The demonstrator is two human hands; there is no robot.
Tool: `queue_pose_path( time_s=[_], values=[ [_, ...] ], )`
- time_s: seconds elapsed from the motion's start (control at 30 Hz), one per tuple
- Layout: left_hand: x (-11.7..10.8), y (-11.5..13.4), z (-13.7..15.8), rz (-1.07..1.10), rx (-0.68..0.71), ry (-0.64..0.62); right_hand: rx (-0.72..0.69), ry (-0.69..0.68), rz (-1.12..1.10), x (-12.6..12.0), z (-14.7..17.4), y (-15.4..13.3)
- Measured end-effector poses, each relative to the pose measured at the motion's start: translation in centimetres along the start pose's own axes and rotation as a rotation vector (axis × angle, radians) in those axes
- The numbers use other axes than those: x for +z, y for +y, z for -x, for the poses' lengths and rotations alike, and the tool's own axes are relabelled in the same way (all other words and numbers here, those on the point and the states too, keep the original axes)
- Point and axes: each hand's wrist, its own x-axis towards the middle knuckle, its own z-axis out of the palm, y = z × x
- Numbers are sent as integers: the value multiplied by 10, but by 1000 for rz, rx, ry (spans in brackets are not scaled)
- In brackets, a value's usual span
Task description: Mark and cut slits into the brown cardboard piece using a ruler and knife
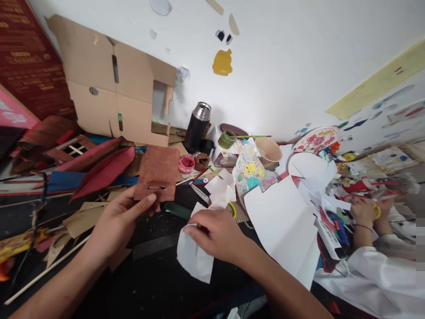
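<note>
My left hand (129, 215) pinches the lower edge of a reddish-brown painted piece of cardboard (158, 170), which has a narrow slot near its bottom and is held up over the black table. To its right, my right hand (215, 235) is closed on a piece of white paper (195, 257) that hangs below the fingers. Just beyond the hands stand an open jar of red paint (186, 165) and a jar of brown paint (201, 161) with a brush (214, 171) in it. Under the painted cardboard lies a dark green tool handle (175, 209), partly covered.
A black thermos (197, 127) and a green paint jar (227, 139) stand by the wall. Cut cardboard (96, 88) leans at the back left. White paper sheets (282, 221) lie right of my hands. At far right, another person's hands (365, 212) hold red-handled scissors.
</note>
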Motion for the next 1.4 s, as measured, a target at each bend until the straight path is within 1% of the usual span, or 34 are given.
queue_pose_path(
  time_s=[0.07,0.13,0.2,0.27,0.33,0.5,0.7,0.8,0.87,0.93,1.0,1.03,1.07,1.13,1.2,1.27,1.4],
  values=[
    [2,4,1,88,-45,-5,72,35,-18,7,3,6],
    [4,7,2,152,-88,-38,187,96,-133,11,4,9],
    [6,8,4,203,-115,-81,245,90,-258,13,4,11],
    [9,9,5,238,-142,-125,249,47,-345,16,1,11],
    [10,9,7,255,-177,-176,250,38,-420,20,-3,11],
    [7,7,9,225,-293,-286,288,145,-588,28,-14,17],
    [8,2,7,235,-343,-258,294,141,-700,34,-17,19],
    [8,0,5,274,-323,-214,288,173,-713,33,-14,18],
    [8,0,3,305,-294,-177,279,212,-653,28,-10,19],
    [6,0,1,324,-273,-156,262,255,-527,19,-3,21],
    [4,0,0,329,-258,-152,253,285,-326,7,5,23],
    [4,0,-1,329,-253,-152,243,278,-201,1,8,25],
    [3,0,-1,327,-251,-152,246,262,-75,-5,11,26],
    [4,1,0,317,-251,-142,284,168,138,-15,15,28],
    [6,4,2,301,-257,-131,331,65,298,-20,16,28],
    [8,7,4,283,-256,-130,353,-9,417,-20,13,28],
    [10,12,9,258,-248,-164,353,-76,560,-9,-1,27]
  ],
)
